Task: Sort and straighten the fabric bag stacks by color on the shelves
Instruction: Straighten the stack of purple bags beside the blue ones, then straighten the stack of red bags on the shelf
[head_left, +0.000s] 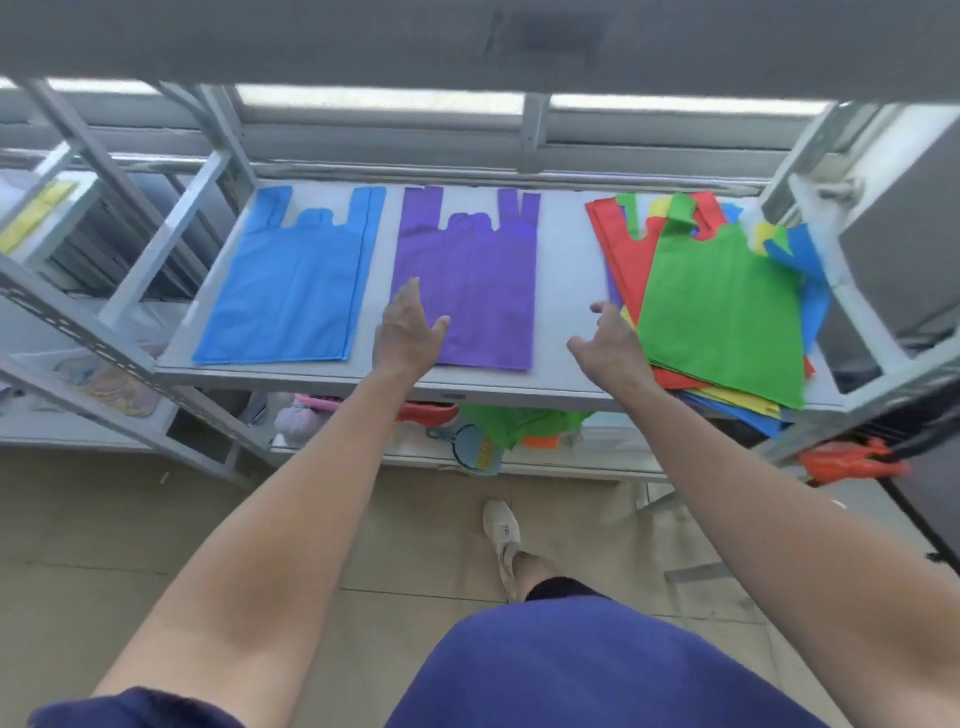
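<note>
While both hands hovered released, left hand (408, 332) over the purple bag (467, 280) at centre, right hand (608, 338) beside the mixed pile (722, 312) at right, that overhanging pile risked sliding off the shelf (561, 291) if tugged.

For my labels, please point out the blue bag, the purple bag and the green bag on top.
blue bag (291, 291): head view, middle of body.
purple bag (478, 280): head view, middle of body.
green bag (722, 312): head view, middle of body.

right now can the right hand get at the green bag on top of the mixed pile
Probably yes. The right hand is open beside the mixed pile, nearly touching the green bag, which lies on top with nothing covering it.
</note>
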